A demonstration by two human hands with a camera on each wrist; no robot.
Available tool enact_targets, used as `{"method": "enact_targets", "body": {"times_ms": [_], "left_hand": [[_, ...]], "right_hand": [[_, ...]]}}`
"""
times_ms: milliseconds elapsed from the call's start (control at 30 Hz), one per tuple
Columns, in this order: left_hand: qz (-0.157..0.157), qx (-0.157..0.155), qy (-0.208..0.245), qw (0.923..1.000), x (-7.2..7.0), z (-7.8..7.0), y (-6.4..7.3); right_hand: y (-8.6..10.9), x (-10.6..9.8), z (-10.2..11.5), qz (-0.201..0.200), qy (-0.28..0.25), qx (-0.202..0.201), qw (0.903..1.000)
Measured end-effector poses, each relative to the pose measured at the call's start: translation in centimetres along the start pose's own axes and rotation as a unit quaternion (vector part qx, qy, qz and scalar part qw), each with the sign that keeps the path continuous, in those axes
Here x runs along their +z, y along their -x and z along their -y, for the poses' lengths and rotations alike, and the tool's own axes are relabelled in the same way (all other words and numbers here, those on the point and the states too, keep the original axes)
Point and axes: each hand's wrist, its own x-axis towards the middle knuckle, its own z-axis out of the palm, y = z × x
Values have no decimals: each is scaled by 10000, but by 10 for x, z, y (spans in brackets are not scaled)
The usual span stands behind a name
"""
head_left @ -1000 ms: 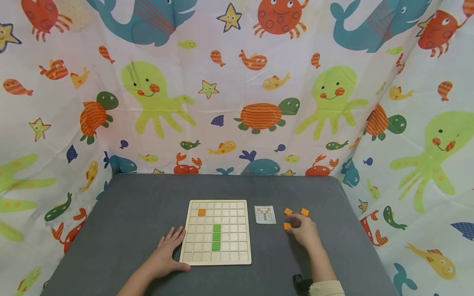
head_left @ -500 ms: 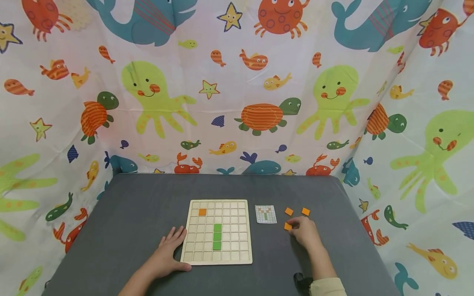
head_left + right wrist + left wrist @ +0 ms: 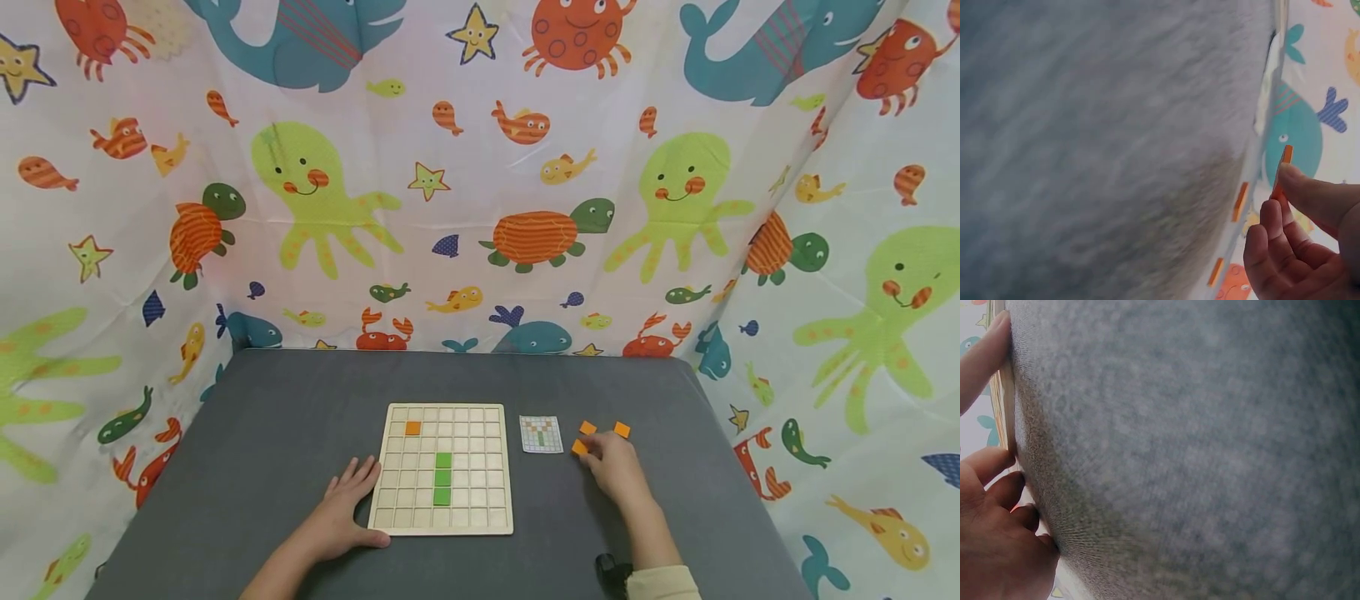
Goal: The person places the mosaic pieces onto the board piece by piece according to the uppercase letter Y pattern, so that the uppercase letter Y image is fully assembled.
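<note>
Board (image 3: 483,497) lay on the table (image 3: 540,512), the left hand (image 3: 343,508) touching its left side with fingers outstretched. To its right, the right hand (image 3: 617,468) pinched 1 orange tile (image 3: 579,447) above the table, right of the card (image 3: 541,434), with 2 loose tiles (image 3: 622,430) just beyond. Behind hung a curtain (image 3: 465,200).

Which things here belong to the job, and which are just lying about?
Likely for the job:
pale wooden grid board, touching left hand
orange square tile, in right hand
two loose orange square tiles
the board's green and orange square tiles
white printed square card

Likely just surroundings:
white animal-print cloth
grey table
</note>
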Motion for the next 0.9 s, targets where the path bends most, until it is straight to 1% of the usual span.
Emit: {"method": "enact_targets", "body": {"times_ms": [100, 267, 567, 733, 900], "left_hand": [[-11, 9, 9, 10000, -1, -1, 1], [1, -4, -17, 10000, 0, -1, 0], [-9, -105, -41, 9999, 3, 3, -4], [9, -97, -10, 10000, 1, 1, -2], [46, -74, -19, 10000, -1, -2, 0]], "right_hand": [[-1, -2, 9, -7, -73, -158, 9998], [-3, -2, 22, 5, -346, -246, 9991], [-3, 8, 47, -55, -623, -516, 9967], [-4, 16, 59, 68, -628, -572, 9964], [-5, 20, 71, 119, -586, -741, 9955]]}}
